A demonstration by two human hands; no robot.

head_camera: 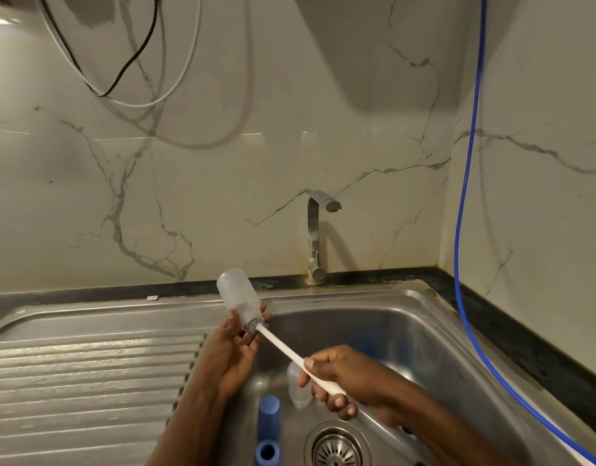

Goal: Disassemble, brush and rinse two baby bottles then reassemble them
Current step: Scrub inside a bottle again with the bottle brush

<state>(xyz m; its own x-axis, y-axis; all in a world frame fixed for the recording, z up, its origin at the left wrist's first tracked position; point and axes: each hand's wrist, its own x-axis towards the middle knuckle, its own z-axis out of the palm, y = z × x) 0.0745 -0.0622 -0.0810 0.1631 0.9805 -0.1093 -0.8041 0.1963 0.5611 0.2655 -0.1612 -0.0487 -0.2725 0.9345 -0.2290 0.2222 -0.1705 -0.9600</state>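
We log 1 frosted, see-through bottle (237, 294), base tilted up: our left hand (235, 349) curls round its neck, our right hand (340, 375) grips the white brush (283, 346) entering its mouth.

Frosted baby bottle (237, 294) tilted base-up, above-left of the sink drain (336, 447), white-handled bottle brush (283, 346) with bristles at its mouth, second clear bottle (298, 386) near the drain, blue cap (269, 417) and blue ring (266, 453) left of the drain
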